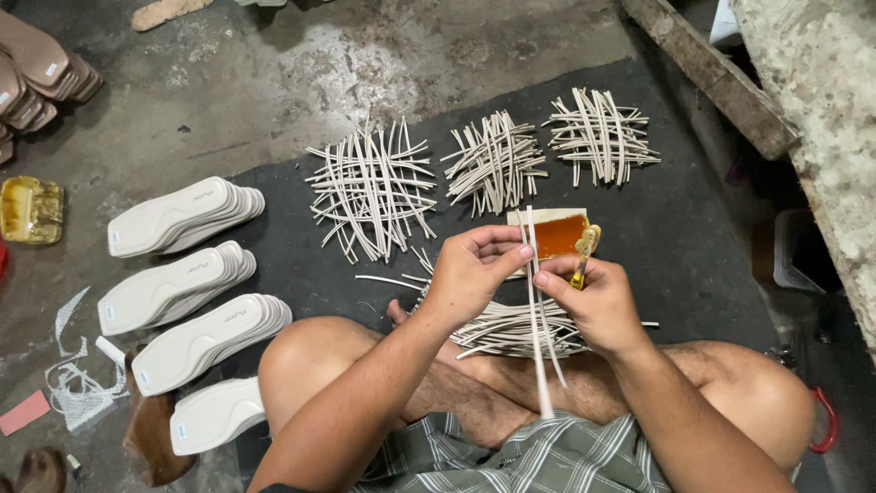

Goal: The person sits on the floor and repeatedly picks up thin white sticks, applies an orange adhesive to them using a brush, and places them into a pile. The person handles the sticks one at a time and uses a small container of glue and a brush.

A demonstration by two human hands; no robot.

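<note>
A dark floor mat (693,246) covered the centre and right of the frame, bordered by bare concrete floor (274,82) at the upper left and a rough wall ledge (821,137) at the right edge. Four fanned stacks of white insoles (187,301) lay along the mat's left edge. Three criss-crossed piles of pale strips (372,192) sat across the upper middle, with open mat to their right. A looser heap of strips (511,330) rested over the person's crossed legs. At centre, the left hand (467,274) pinched a long white strip (536,319) near its top end; the strip ran almost vertically, its lower end reaching the plaid shorts. The right hand (598,306) was closed around a small yellow brush (584,251), held just beside the strip. Behind it sat a shallow tray of orange glue (557,236).
</note>
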